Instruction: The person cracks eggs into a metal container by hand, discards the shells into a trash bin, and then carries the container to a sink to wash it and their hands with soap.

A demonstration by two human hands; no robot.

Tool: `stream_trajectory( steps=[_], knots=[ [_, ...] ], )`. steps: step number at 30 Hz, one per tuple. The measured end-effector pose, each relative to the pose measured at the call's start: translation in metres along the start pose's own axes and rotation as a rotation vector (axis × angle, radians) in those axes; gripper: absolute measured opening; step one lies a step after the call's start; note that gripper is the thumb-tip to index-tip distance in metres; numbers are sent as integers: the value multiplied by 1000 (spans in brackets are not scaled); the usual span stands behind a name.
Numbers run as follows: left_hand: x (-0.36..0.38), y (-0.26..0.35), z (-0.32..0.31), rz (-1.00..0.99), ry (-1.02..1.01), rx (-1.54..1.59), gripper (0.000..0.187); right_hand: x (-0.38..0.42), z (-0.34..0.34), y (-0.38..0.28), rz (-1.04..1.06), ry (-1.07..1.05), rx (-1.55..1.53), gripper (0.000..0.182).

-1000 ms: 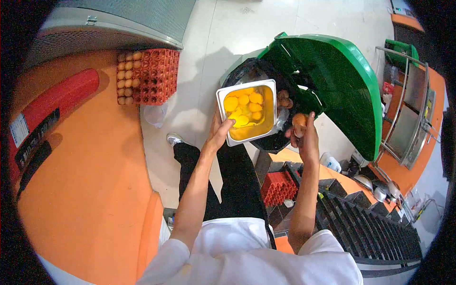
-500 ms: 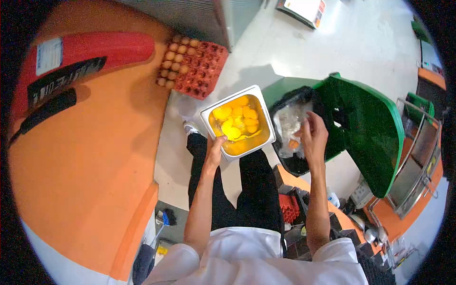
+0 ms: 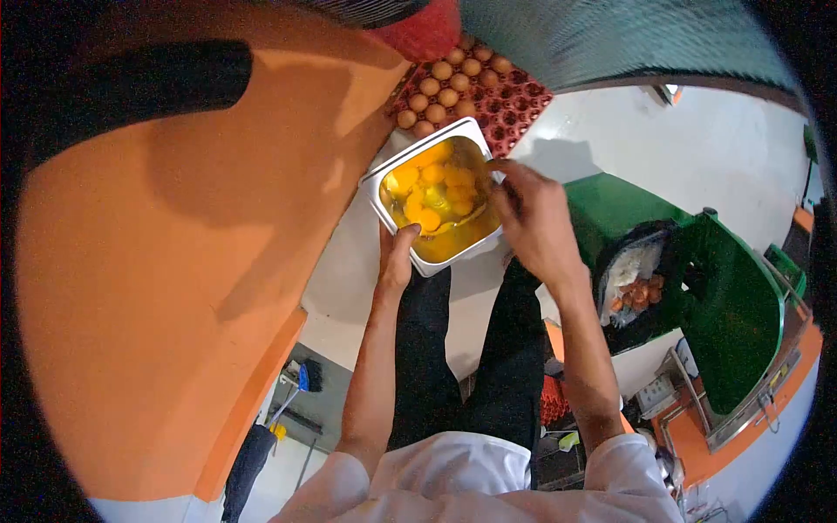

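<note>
My left hand (image 3: 398,254) grips the lower left side of a square metal container (image 3: 377,202), its thumb over the rim. Several raw yolks (image 3: 433,187) lie in clear egg white inside it. At the container's right rim is my right hand (image 3: 514,187), fingers bent together; whether they grip the rim or something small is hidden. Just beyond the container, a red egg tray (image 3: 514,109) holds several brown eggs (image 3: 447,97) on its left part, with bare hollows on the right.
To the right stands an open green bin (image 3: 602,209) with a black liner, plastic and eggshells (image 3: 639,294) inside. An orange surface (image 3: 174,331) fills the left. A blue brush (image 3: 309,376) is at lower left, and a red tray stack (image 3: 554,401) below the bin.
My right hand has moved from over the bin to the container's right rim. The view has turned, and the container now sits closer to the egg tray.
</note>
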State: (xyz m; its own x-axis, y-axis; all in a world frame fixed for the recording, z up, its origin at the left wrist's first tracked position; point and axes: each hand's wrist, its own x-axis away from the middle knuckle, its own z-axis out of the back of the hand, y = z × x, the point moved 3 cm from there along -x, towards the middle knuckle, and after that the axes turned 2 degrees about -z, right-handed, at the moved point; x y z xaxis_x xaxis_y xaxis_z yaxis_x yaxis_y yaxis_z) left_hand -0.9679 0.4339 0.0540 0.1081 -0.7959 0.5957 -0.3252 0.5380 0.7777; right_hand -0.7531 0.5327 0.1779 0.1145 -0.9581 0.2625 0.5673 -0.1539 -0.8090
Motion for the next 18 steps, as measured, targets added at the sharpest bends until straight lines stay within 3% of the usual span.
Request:
stream_trajectory(
  steps=[2,6,8,12,14,16,18],
  knots=[
    [-12,5,9,24,9,-1,66,-12,-38,-3,-68,-150,127,19],
    [-43,-5,29,-14,-13,52,67,-47,-108,19,-129,-150,154,25],
    [-66,-13,30,-108,-34,90,66,-75,-132,32,167,2,361,20],
    [-90,-8,21,-170,-66,66,64,-126,-156,46,68,10,507,19],
    [-103,-19,16,-194,-39,112,61,-146,-155,40,-136,-36,535,21],
    [-112,-15,6,-177,-28,87,62,-152,-157,41,-187,-122,677,27],
    [-113,-8,-5,-219,-57,93,63,-143,-161,44,-60,79,899,30]
  ],
)
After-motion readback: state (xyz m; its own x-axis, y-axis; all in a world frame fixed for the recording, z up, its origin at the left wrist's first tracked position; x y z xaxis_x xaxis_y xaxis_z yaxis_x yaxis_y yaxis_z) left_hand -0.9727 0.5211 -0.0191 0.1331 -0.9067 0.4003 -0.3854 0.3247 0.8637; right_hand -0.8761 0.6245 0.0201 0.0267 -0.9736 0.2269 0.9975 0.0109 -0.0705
